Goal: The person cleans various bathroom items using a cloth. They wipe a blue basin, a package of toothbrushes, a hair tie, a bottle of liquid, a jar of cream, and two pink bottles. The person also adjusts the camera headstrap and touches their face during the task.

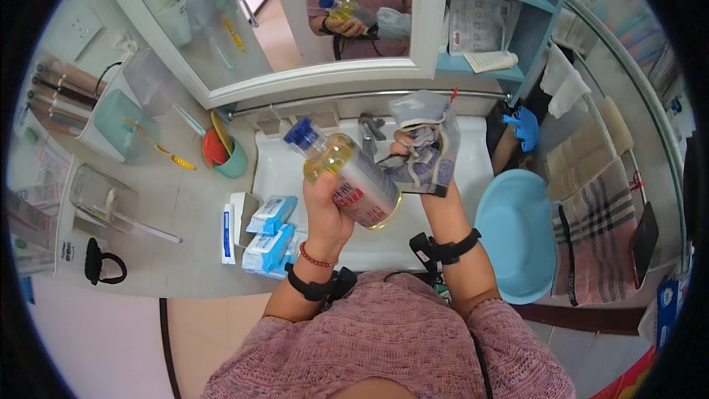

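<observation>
My left hand [328, 205] is wrapped around a clear bottle [357, 188] of yellow liquid, which has a blue cap [303, 133] and a printed label. The bottle is tilted, its cap end pointing up and left. In my right hand [402, 141] is a bunched grey and purplish cloth item [424, 147] with pale edging; its exact kind is hard to tell. Most of that hand is hidden by the fabric. Both hands are above a white sink [382, 238], and the faucet [370, 130] shows between the bottle and the cloth.
Wet-wipe packs [271, 244] lie on the counter [183, 266] left of the sink, near a green cup [232, 160]. A light-blue basin [515, 238] stands at the right beside hanging towels [598, 227]. A framed mirror [288, 11] and blue shelves [498, 66] are ahead.
</observation>
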`<act>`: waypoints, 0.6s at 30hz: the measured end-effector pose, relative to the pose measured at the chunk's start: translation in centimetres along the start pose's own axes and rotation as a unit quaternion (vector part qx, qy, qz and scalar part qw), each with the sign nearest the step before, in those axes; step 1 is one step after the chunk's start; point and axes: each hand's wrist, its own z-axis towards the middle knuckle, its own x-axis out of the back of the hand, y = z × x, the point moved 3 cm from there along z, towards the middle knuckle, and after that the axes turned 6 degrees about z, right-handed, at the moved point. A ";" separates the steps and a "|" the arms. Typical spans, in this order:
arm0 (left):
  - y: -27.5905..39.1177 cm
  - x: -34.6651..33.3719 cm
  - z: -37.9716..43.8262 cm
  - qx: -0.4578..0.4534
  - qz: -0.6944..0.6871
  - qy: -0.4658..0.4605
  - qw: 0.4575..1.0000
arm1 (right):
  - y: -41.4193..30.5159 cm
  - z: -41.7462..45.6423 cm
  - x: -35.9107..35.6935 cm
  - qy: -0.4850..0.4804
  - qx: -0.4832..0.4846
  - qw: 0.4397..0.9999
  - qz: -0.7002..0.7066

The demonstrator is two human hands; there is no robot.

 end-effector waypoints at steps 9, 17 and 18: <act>1.8 -0.4 -0.6 -0.195 0.463 -0.093 0.860 | 1.0 -0.9 -7.4 0.099 0.061 0.935 -0.333; 1.2 0.6 -2.1 -0.255 0.570 -0.088 0.776 | 3.3 -1.6 -10.3 0.009 -0.017 0.829 -0.559; 1.4 0.5 -2.4 -0.276 0.568 -0.098 0.769 | 3.3 -1.6 -9.6 0.047 -0.041 0.850 -0.523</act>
